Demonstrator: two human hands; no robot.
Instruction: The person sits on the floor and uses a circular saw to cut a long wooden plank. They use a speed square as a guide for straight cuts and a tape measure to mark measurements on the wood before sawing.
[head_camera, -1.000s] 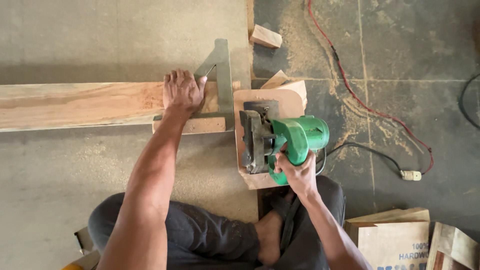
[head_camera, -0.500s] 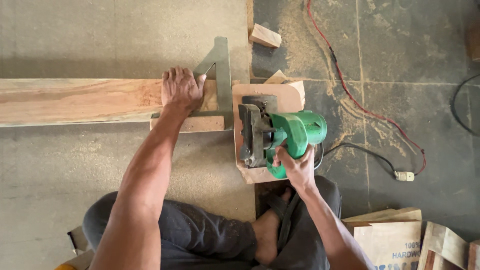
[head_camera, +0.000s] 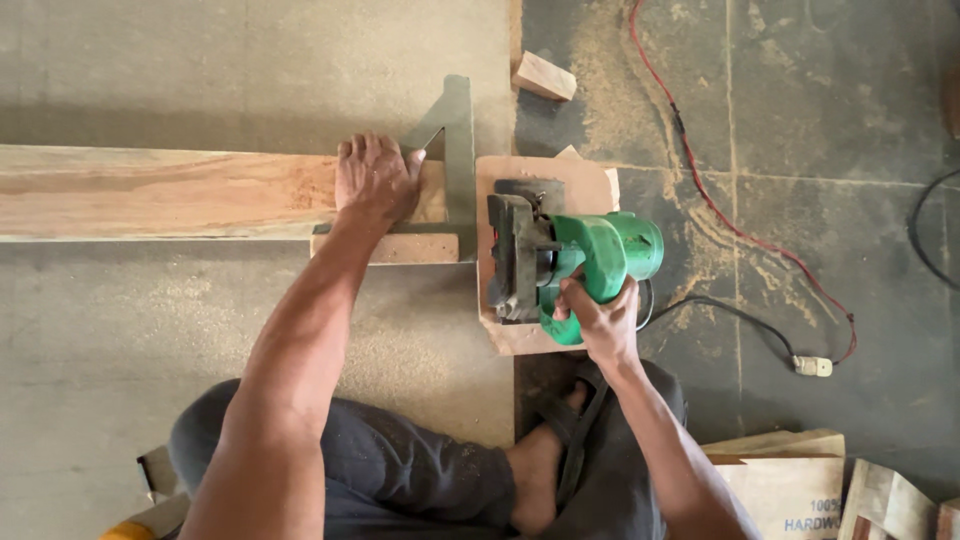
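Note:
My left hand (head_camera: 375, 178) presses flat on a long wooden plank (head_camera: 160, 193) and on a grey metal square (head_camera: 456, 150) laid across the plank's right end. My right hand (head_camera: 598, 320) grips the handle of a green circular saw (head_camera: 570, 265). The saw rests on a small wooden board (head_camera: 500, 335) just right of the square. My crossed legs and a sandalled foot (head_camera: 560, 410) show at the bottom.
A red cable (head_camera: 720, 210) and a black cable (head_camera: 730, 315) run over the sawdust-covered floor to a white plug (head_camera: 812, 366) on the right. A wood offcut (head_camera: 545, 76) lies at the top. Boards and a cardboard box (head_camera: 790, 490) sit at the bottom right.
The saw and my right hand have slid slightly toward me along the square. My left hand stays on the plank.

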